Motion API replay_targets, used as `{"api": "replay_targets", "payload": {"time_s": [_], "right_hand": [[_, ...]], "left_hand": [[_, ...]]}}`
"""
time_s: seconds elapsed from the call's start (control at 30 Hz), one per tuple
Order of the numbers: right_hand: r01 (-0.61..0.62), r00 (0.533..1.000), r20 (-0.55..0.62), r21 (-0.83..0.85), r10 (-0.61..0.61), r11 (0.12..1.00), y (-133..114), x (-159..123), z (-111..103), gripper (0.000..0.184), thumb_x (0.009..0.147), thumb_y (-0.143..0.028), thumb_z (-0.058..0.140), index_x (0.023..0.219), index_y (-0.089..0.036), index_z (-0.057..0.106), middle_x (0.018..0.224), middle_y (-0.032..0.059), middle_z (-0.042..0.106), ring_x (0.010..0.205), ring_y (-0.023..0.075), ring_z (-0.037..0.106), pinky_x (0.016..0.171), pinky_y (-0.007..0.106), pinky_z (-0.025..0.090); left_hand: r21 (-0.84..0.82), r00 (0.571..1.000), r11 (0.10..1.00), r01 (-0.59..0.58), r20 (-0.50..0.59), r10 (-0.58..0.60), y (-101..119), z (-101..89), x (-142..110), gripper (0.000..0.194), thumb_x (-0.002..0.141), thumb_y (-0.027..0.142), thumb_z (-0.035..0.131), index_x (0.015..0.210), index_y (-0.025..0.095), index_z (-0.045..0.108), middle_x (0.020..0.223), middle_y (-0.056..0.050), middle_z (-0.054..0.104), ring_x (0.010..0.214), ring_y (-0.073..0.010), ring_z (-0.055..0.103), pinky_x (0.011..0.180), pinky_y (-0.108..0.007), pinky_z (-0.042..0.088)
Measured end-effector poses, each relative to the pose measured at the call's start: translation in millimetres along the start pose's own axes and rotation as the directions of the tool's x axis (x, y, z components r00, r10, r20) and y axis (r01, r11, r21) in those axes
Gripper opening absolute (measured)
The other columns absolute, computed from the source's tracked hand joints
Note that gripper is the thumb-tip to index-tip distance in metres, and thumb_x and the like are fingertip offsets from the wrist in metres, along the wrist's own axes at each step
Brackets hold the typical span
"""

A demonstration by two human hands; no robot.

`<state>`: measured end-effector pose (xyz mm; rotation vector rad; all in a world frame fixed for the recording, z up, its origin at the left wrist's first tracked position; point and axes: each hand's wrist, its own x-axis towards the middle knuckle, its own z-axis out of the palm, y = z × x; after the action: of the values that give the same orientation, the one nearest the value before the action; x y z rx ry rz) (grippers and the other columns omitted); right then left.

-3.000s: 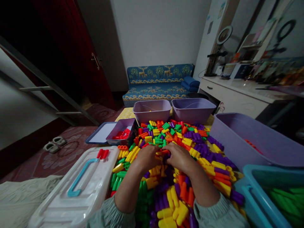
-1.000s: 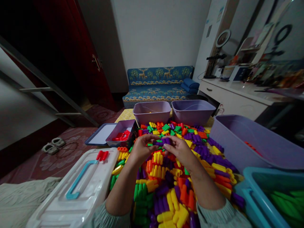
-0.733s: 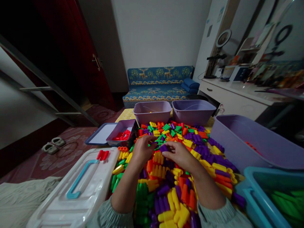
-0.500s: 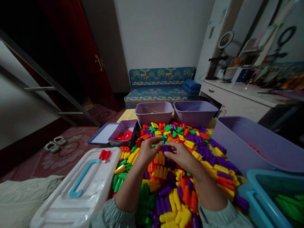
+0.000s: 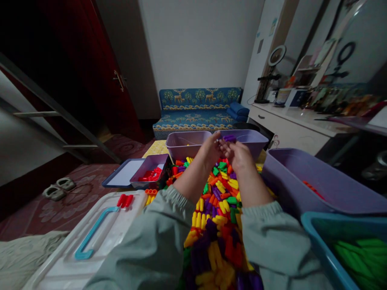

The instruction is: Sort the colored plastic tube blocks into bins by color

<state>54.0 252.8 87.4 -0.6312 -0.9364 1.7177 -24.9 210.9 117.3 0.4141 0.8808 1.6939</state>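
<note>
My two hands are close together over the far end of the heap, in front of the far purple bins. A purple plastic toy block (image 5: 229, 138) shows at the fingertips of my right hand (image 5: 239, 155), which is closed on it. Just left of it is my left hand (image 5: 211, 148), its fingers bent inward; whatever they hold is hidden. Beneath both arms spreads a heap of toy blocks (image 5: 222, 195) in yellow, orange, green, purple and red, made of joined tubes.
Far bins are a left purple bin (image 5: 184, 151) and a right purple bin (image 5: 256, 147). To the right stand a large purple bin (image 5: 284, 189) and a teal bin (image 5: 314, 237) with green pieces. At left are a small box (image 5: 137, 183) of red pieces and a white lid (image 5: 111, 237).
Both hands have moved forward and up from the middle of the heap to the far bins, the purple block going with them. The view has shifted slightly.
</note>
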Motion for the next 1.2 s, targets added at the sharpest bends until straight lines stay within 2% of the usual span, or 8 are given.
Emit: {"api": "replay_targets", "payload": {"time_s": [0.1,0.27,0.37,0.53,0.83,0.93,1.03,1.2], "right_hand": [[0.056,0.998,-0.041,0.078,-0.053,0.995,-15.7,20.5,12.2,0.034,0.068,-0.010,0.063,0.099,-0.018,0.052,0.094,0.0039,0.067,0.084,0.0142,0.068,0.064,0.020,0.053],[0.040,0.998,-0.053,-0.083,-0.044,0.996,27.6,-5.1,-9.7,0.072,0.066,-0.024,0.070,0.131,-0.020,0.040,0.117,0.0090,0.063,0.092,0.0185,0.066,0.066,0.025,0.055],[-0.040,0.998,-0.057,-0.198,0.030,0.979,52.6,-26.5,-19.0,0.077,0.066,-0.031,0.070,0.135,-0.017,0.039,0.118,0.0103,0.063,0.096,0.0197,0.065,0.070,0.027,0.054],[-0.035,0.999,0.025,-0.304,0.045,0.952,50.2,-45.3,-11.1,0.067,0.067,-0.034,0.067,0.129,-0.014,0.048,0.118,0.0103,0.063,0.102,0.0208,0.062,0.077,0.028,0.053],[0.096,0.972,0.233,-0.466,0.017,0.879,32.7,-114.9,-30.9,0.050,0.070,-0.032,0.069,0.116,-0.016,0.058,0.110,0.0109,0.065,0.097,0.0212,0.064,0.089,0.039,0.050],[0.259,0.940,0.338,-0.619,-0.046,0.742,15.6,-159.5,-53.0,0.044,0.078,-0.033,0.065,0.119,-0.020,0.058,0.116,0.0097,0.064,0.100,0.0213,0.063,0.092,0.041,0.049],[0.474,0.874,0.469,-0.763,-0.128,0.440,0.4,-211.9,-82.8,0.041,0.085,-0.033,0.059,0.125,-0.026,0.055,0.126,0.0074,0.060,0.115,0.0235,0.056,0.101,0.043,0.043],[0.828,0.559,0.822,-0.560,0.108,-0.026,0.0,-279.9,-138.1,0.067,0.079,-0.042,0.065,0.141,-0.031,0.041,0.146,0.0063,0.042,0.137,0.0295,0.033,0.114,0.052,0.023]], "left_hand": [[0.003,0.988,0.989,-0.151,-0.015,0.151,8.8,10.4,18.2,0.020,0.089,0.032,0.053,0.099,0.015,0.055,0.072,0.000,0.054,0.059,-0.0086,0.053,0.056,-0.019,0.043],[0.073,0.991,0.989,-0.130,0.020,0.129,-41.6,-35.6,7.9,0.035,0.078,0.024,0.065,0.111,0.015,0.056,0.073,0.001,0.059,0.056,-0.0065,0.053,0.058,-0.018,0.044],[0.136,0.993,0.985,-0.110,-0.030,0.115,-64.7,-60.6,-5.9,0.041,0.079,0.020,0.062,0.119,0.013,0.056,0.069,0.002,0.061,0.051,-0.0062,0.051,0.055,-0.018,0.042],[0.316,0.985,0.934,-0.166,0.017,0.170,-56.8,-66.0,-30.9,0.036,0.079,0.021,0.062,0.114,0.015,0.063,0.078,-0.002,0.069,0.062,-0.0085,0.058,0.065,-0.020,0.046],[0.724,0.907,0.546,-0.422,0.345,0.243,-42.4,-91.8,-128.1,0.049,0.075,0.032,0.071,0.121,0.019,0.061,0.123,-0.011,0.063,0.119,-0.0277,0.054,0.096,-0.037,0.046],[0.831,0.854,0.230,-0.506,0.447,0.264,-35.4,-102.4,-187.8,0.050,0.083,0.033,0.063,0.131,0.025,0.054,0.139,-0.009,0.051,0.130,-0.0269,0.044,0.108,-0.042,0.037],[0.850,0.827,-0.058,-0.524,0.523,0.206,-35.9,-115.5,-246.2,0.059,0.083,0.037,0.062,0.138,0.030,0.044,0.147,-0.008,0.041,0.135,-0.0278,0.038,0.110,-0.044,0.035],[0.726,0.774,-0.332,-0.602,0.633,-0.019,-63.5,-147.7,-306.2,0.071,0.081,0.040,0.063,0.144,0.038,0.031,0.156,-0.006,0.023,0.142,-0.0336,0.023,0.114,-0.057,0.021]]}}
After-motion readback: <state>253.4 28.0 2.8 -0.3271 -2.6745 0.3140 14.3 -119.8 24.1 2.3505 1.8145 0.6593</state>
